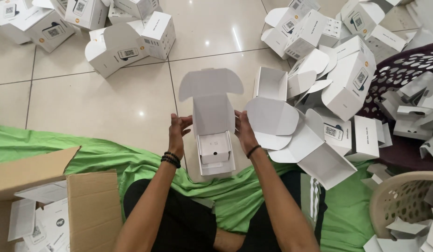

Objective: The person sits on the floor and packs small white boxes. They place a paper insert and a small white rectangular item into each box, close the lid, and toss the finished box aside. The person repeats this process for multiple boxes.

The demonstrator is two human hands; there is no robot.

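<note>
Holding an open white box (212, 140) upright between them, the left hand (177, 133) and right hand (243, 130) press curled fingers against its two sides, above the green cloth (132, 163), beside a pile of folded boxes (328, 84) on the tiled floor (109, 98).

Glossy beige floor tiles (109, 98) with ceiling-light glare, green cloth (132, 163) spread over them, perhaps a sheet

Cardboard carton (93, 210) is cut off by the lower-left edge. The beige basket (389, 200), far right of the carton, runs past the frame. Printed squares on boxes (128, 44) above the carton are too small to tell.
</note>
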